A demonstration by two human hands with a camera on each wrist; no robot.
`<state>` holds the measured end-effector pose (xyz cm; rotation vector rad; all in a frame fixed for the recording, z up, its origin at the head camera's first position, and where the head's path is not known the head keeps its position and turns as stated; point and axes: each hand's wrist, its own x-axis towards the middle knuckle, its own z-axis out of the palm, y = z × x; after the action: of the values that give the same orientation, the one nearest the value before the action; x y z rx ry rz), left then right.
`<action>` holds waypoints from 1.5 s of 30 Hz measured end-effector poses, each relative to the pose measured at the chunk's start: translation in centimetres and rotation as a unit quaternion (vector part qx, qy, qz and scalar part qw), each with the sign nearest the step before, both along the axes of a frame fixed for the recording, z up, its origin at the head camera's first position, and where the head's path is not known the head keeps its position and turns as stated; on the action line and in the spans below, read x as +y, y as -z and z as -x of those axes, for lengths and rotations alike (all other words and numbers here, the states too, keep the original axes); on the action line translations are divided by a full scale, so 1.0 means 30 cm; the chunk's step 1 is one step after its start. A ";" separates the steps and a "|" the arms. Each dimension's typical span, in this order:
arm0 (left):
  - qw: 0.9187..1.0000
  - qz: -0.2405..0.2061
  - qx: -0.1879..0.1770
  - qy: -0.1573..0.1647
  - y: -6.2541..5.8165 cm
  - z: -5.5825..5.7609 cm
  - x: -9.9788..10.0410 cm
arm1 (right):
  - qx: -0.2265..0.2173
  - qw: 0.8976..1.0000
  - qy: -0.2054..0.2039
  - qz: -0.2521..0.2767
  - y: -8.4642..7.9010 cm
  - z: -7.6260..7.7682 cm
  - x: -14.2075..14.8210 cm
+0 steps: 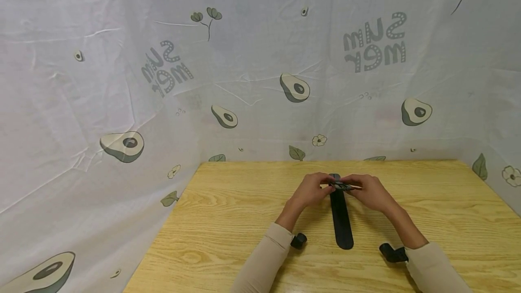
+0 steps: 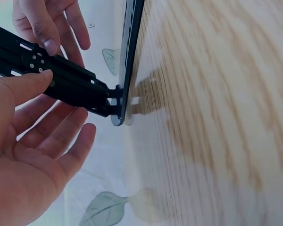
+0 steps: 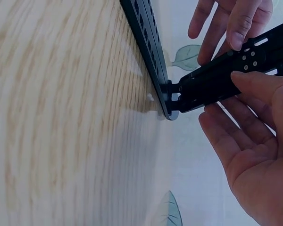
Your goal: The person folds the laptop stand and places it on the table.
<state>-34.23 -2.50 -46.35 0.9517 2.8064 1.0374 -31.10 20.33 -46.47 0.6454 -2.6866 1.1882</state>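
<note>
A black folding stand has a long flat base bar with rounded ends lying on the table. From the base's far end a hinged, slotted black arm rises upright, with a cluster of small rivets on its face. My left hand pinches one side of this arm, thumb on the near face and fingers behind. On the opposite side my right hand holds the arm the same way, its thumb beside the rivets. In the head view the arm is seen nearly end-on between both hands.
The wood-grain table reaches back to a pale cloth printed with avocados, which hangs behind and at the sides. Black wrist-worn devices stick out at the left cuff and the right cuff, low over the table.
</note>
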 end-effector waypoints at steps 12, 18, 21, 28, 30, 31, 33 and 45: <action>0.998 -0.034 -0.032 -0.030 -0.004 -0.018 0.014 | -0.033 0.999 0.021 0.029 -0.005 -0.020 -0.010; 0.994 -0.069 -0.068 -0.049 0.009 -0.022 0.011 | -0.069 0.996 0.022 0.050 -0.003 -0.020 -0.009; 0.991 -0.090 -0.086 -0.057 0.013 -0.027 0.012 | -0.082 0.995 0.024 0.055 -0.004 -0.022 -0.008; 0.979 -0.137 -0.131 -0.082 0.016 -0.041 0.021 | -0.100 0.992 0.027 0.066 0.004 -0.028 -0.004; 0.975 -0.146 -0.141 -0.087 0.016 -0.045 0.023 | -0.101 0.992 0.029 0.069 0.004 -0.029 -0.004; 0.974 -0.150 -0.146 -0.090 0.016 -0.046 0.024 | -0.102 0.992 0.031 0.071 0.006 -0.028 -0.006; 0.971 -0.159 -0.155 -0.093 0.014 -0.049 0.024 | -0.105 0.991 0.033 0.074 0.008 -0.028 -0.008; 0.964 -0.182 -0.171 -0.095 0.032 -0.057 0.027 | -0.109 0.991 0.041 0.072 0.018 -0.037 -0.011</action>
<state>-32.52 -1.69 -47.31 0.4545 2.5023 1.6062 -29.98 19.99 -47.00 0.3999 -2.7338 1.4932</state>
